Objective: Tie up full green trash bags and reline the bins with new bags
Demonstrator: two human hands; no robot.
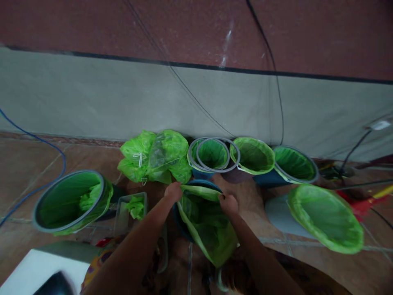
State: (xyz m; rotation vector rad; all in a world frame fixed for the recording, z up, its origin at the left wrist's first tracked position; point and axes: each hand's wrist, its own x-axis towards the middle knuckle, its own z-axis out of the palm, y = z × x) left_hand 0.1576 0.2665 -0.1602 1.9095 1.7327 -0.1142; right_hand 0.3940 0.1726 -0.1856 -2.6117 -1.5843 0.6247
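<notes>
Both hands pinched the green bag liner (205,223): left hand (173,191) at its rim's ten o'clock, right hand (229,203) at two o'clock. The liner hung toward six o'clock, over the dark bin (201,184), lined bins (72,200) standing around.

a home workroom: tiled floor (39,164), painted wall (92,94) with loose cables (278,102), rows of green-lined bins (69,200).
</notes>
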